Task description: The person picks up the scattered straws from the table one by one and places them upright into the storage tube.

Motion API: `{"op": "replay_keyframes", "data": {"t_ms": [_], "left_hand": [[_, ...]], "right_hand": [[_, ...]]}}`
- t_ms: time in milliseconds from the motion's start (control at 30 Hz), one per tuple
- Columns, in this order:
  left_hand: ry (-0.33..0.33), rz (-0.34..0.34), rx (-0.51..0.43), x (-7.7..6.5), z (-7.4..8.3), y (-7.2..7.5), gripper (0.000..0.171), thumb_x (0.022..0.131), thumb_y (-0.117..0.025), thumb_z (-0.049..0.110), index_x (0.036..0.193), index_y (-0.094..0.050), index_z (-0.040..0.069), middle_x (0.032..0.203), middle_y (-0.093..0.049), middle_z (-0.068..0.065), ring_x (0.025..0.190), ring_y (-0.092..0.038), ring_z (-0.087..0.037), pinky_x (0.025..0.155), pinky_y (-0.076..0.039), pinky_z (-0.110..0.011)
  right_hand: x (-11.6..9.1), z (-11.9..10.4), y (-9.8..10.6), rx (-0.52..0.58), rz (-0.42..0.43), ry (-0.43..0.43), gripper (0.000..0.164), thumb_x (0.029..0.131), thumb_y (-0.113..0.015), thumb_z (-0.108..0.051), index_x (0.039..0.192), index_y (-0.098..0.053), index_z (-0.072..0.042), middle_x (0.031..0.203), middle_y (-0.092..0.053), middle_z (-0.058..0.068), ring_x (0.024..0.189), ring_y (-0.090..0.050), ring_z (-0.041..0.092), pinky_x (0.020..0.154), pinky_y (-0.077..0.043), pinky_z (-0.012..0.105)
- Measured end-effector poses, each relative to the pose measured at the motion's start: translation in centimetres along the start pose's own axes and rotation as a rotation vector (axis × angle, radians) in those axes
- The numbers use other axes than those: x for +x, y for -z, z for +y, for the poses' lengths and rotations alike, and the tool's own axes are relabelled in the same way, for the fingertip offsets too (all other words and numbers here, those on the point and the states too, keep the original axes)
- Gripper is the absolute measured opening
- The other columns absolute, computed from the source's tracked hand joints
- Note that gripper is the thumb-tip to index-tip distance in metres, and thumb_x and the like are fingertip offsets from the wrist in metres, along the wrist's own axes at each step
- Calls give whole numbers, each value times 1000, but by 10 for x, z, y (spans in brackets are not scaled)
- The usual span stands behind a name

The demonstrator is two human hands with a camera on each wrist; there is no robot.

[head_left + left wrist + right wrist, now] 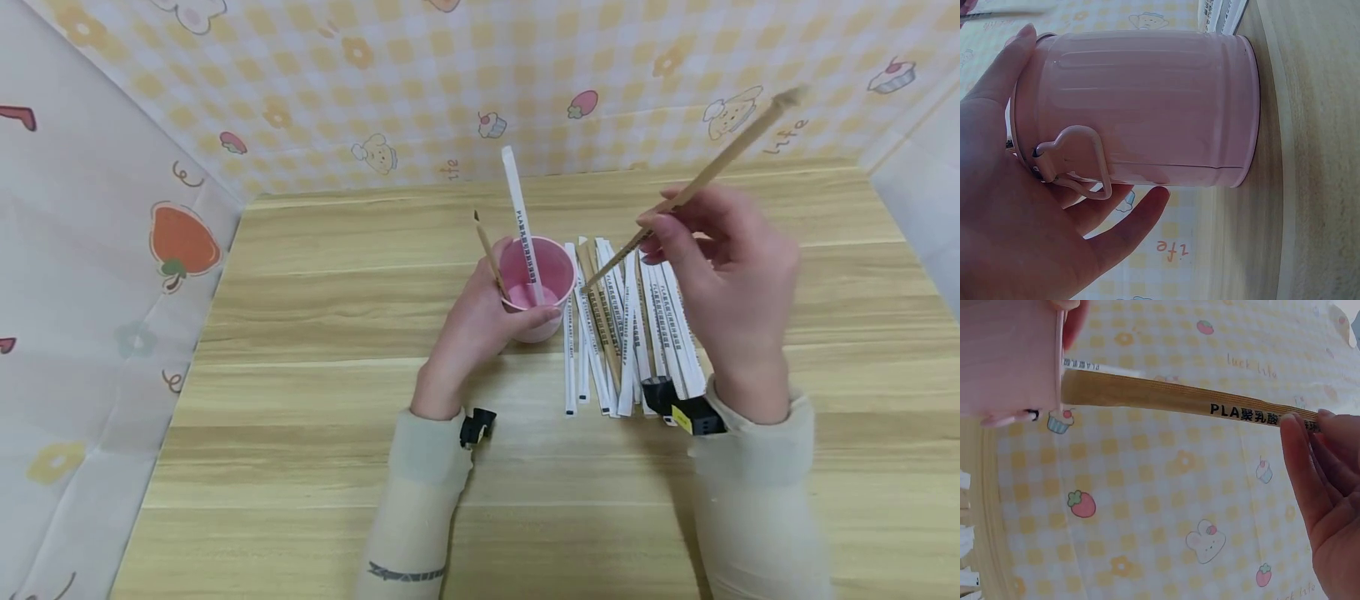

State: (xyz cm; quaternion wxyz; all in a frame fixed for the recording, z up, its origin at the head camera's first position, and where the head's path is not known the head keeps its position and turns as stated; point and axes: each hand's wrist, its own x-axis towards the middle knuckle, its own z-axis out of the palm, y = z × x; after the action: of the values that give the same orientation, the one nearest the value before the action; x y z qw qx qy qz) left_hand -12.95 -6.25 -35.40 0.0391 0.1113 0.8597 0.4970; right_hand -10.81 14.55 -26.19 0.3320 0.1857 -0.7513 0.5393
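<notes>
My left hand (480,310) grips a pink metal bucket (1141,106), fingers and thumb round its sides near the rim. A heart-shaped handle (1107,169) hangs on its side. Inside stand a white paper-wrapped straw (522,217) and a thin brown stick (487,250) with a dark tip. With thumb and fingertips, my right hand (738,267) pinches a brown paper-wrapped straw (1172,397) printed with black lettering. It slants in the air, its lower end just right of the bucket in the head view; in the right wrist view that end overlaps the rim.
Right of the bucket lies a row of white and brown wrapped straws (611,350), partly below my right hand. They rest on a wood-grain table (315,400). A yellow checked cloth (420,92) stands behind, and a pale printed cloth (82,275) rises at the left.
</notes>
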Motion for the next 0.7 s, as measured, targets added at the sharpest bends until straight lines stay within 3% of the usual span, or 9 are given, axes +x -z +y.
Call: {"op": "replay_keyframes", "data": {"t_ms": [167, 300, 533, 700], "left_hand": [[-4, -2, -2, 0, -1, 0, 86, 60, -78, 45, 131, -32, 30, 117, -48, 6, 105, -49, -12, 84, -43, -34], [-7, -7, -21, 1, -1, 0, 82, 61, -79, 42, 129, -35, 30, 116, -49, 7, 104, -49, -10, 85, -42, -34], [-52, -20, -53, 3, 0, 1, 79, 63, -79, 36, 129, -37, 26, 118, -50, 7, 106, -49, -8, 90, -39, -34], [-61, -28, -28, 3, 1, 0, 78, 64, -77, 40, 130, -36, 27, 118, -48, 11, 104, -48, -6, 89, -39, -33]], "right_hand": [[0, -6, -8, 31, 5, 23, 20, 74, -67, 6, 94, -62, 8, 81, -66, 14, 62, -62, 16, 56, -51, 21], [-2, -4, -18, 40, -59, 51, 19, 76, -66, 4, 95, -62, 8, 84, -67, 8, 66, -62, 15, 58, -51, 22], [-9, 12, -38, -141, -227, 154, 21, 81, -65, -9, 99, -61, 1, 90, -67, 1, 76, -62, 8, 62, -50, 18], [-18, 21, -51, -201, -326, 95, 20, 82, -64, -13, 100, -62, -3, 90, -66, 2, 77, -61, 8, 61, -50, 20]]}}
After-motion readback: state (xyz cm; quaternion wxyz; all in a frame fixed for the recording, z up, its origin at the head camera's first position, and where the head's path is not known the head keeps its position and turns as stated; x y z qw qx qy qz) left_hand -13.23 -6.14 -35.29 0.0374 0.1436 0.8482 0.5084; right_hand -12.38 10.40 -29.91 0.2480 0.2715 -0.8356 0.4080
